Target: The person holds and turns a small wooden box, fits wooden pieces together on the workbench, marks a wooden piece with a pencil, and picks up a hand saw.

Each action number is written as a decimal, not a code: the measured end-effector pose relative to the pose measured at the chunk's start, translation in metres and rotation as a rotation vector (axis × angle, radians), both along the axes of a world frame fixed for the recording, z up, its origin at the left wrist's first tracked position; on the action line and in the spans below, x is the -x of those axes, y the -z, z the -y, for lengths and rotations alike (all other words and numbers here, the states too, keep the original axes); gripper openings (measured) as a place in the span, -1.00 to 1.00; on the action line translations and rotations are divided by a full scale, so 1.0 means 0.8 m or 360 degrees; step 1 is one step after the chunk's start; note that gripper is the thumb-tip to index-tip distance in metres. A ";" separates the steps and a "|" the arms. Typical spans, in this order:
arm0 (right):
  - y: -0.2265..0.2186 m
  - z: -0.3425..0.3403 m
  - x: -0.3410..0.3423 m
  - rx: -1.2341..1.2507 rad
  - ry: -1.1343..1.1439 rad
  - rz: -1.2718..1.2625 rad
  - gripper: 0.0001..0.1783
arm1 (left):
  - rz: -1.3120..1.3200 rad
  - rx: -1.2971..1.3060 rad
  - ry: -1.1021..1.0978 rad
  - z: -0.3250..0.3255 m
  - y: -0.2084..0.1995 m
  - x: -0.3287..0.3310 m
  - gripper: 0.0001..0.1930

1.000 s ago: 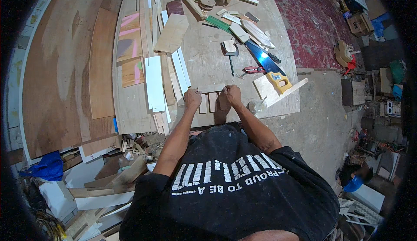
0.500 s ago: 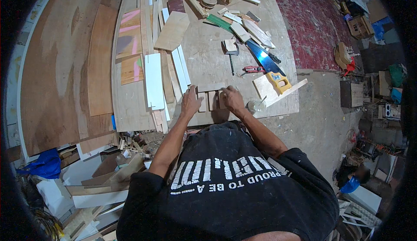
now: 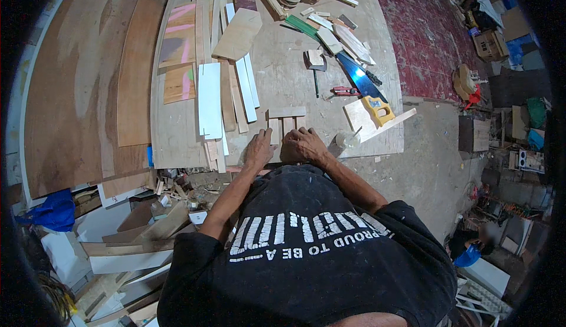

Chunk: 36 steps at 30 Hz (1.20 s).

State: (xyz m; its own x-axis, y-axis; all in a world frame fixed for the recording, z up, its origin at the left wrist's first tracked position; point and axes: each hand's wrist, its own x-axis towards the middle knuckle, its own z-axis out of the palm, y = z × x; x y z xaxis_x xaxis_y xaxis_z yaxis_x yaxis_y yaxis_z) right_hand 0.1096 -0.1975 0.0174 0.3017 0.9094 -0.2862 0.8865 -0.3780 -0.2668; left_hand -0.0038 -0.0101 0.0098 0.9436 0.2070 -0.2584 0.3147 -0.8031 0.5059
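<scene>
I lean over the near edge of a wooden workbench (image 3: 177,132). A small frame of short wooden slats (image 3: 286,114) lies flat in front of me, with upright slats under a cross strip. My left hand (image 3: 259,148) rests flat at the frame's left side, fingers stretched onto the leftmost slat. My right hand (image 3: 302,145) is curled over the lower ends of the middle and right slats and hides them.
White boards (image 3: 209,100) and plain wooden strips lie left of the frame. To the right are a blue-bladed hand saw with a yellow handle (image 3: 370,94), red pliers (image 3: 345,91), a hammer (image 3: 315,68) and a small cup (image 3: 346,139). Scrap wood (image 3: 159,221) is piled below the bench.
Both hands stay on the slats; the right hand has shifted slightly left over them. Nothing else on the bench has moved.
</scene>
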 end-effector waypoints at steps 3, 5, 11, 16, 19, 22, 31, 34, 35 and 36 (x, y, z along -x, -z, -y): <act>0.002 0.003 0.001 0.0003 0.0012 0.0022 -0.53 | -0.0016 0.0002 0.0000 0.002 -0.002 -0.001 -0.45; 0.005 0.003 0.002 -0.0011 0.0019 0.0027 -0.52 | -0.0005 0.0017 -0.0014 0.003 -0.002 -0.001 -0.46; 0.008 0.008 0.004 -0.0050 0.0053 -0.0019 -0.48 | 0.0074 0.0055 0.0027 0.002 0.000 -0.002 -0.42; -0.025 0.012 -0.004 -0.0462 0.0477 -0.0145 -0.40 | 0.0107 0.0050 -0.0102 0.005 -0.007 0.005 -0.39; -0.054 0.025 -0.050 -0.0814 0.0841 -0.0602 -0.40 | 0.0130 -0.0037 -0.0136 0.011 -0.017 -0.007 -0.45; -0.074 0.059 -0.122 -0.1185 0.0958 -0.0278 -0.59 | 0.0316 -0.0152 -0.0027 0.016 -0.023 -0.034 -0.51; 0.001 0.200 -0.305 -0.0900 0.1644 -0.0113 -0.57 | 0.0079 -0.0301 0.0345 0.063 -0.039 -0.096 -0.39; 0.010 0.204 -0.347 -0.0698 0.1651 -0.0085 -0.58 | -0.0028 -0.0132 0.0145 0.066 -0.042 -0.107 -0.30; 0.013 0.200 -0.362 -0.0711 0.1640 -0.0098 -0.58 | -0.0032 -0.0148 0.0132 0.064 -0.045 -0.112 -0.30; 0.016 0.191 -0.376 -0.0738 0.1615 -0.0033 -0.58 | -0.0131 -0.0087 0.0092 0.061 -0.049 -0.116 -0.29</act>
State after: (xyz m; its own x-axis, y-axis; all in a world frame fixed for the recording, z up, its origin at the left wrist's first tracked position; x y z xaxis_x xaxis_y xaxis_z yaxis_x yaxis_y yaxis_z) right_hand 0.4105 -0.3503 0.0046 0.9645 0.2642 0.0034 0.2170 -0.7845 -0.5809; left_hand 0.0889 -0.0592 0.0492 0.9303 0.1687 -0.3256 0.3058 -0.8468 0.4351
